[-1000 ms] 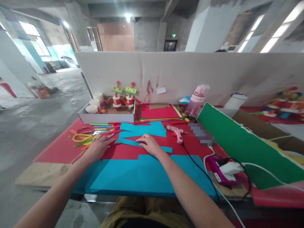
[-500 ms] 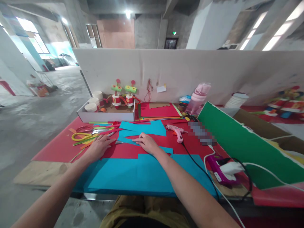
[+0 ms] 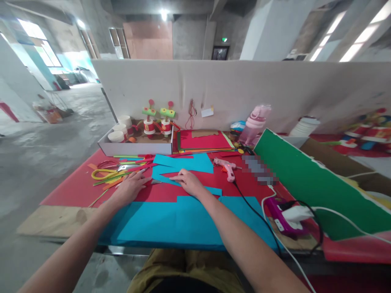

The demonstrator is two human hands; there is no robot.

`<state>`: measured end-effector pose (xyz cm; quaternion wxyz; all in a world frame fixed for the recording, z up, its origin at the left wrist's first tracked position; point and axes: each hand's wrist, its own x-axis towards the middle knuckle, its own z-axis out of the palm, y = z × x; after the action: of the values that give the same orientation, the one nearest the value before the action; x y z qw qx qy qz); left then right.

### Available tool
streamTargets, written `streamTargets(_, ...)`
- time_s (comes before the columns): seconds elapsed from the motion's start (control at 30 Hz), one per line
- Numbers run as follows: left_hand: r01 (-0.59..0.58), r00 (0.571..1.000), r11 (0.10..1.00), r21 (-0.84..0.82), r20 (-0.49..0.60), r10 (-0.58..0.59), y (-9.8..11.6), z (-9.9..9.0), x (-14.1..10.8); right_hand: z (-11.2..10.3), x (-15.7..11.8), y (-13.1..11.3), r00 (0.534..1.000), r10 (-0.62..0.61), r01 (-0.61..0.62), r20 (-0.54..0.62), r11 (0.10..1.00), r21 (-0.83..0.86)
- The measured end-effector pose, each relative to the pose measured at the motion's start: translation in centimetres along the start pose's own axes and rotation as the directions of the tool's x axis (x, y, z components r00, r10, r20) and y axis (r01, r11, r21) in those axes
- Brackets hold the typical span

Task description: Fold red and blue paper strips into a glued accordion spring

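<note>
My left hand (image 3: 132,188) rests low over the red tabletop, fingers curled round a tool that it mostly covers. A short grey metal blade (image 3: 156,182) pokes out to the right of the fingertips, close under a narrow blue paper strip (image 3: 163,179). With index finger extended, my right hand (image 3: 190,184) presses and holds this strip near its middle; its thumb is hard to see. Just beyond lies a wider blue paper piece (image 3: 192,163). Larger blue sheets (image 3: 146,221) cover the table's front edge, beneath my forearms.
Yellow-handled scissors (image 3: 105,174) lie among coloured strips at left. A white box (image 3: 137,147) holds cups and two small figures. Right of my hands are a pink glue gun (image 3: 227,169), its cable, a purple power strip (image 3: 284,221) and a green board (image 3: 308,187).
My left hand and the blade have slid slightly right, toward the blue strip. My right hand stays on the strip. The view has tilted a little.
</note>
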<state>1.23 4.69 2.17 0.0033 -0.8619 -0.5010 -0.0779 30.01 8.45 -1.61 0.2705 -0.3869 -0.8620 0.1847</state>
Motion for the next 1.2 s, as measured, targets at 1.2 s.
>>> streamTargets(1.2,-0.083,0.996,0.996,-0.014,-0.031,0.082,4.1,0.4,0.9,0.2,0.2,-0.1,1.000,0.023,-0.023,0.000,1.000,0.014)
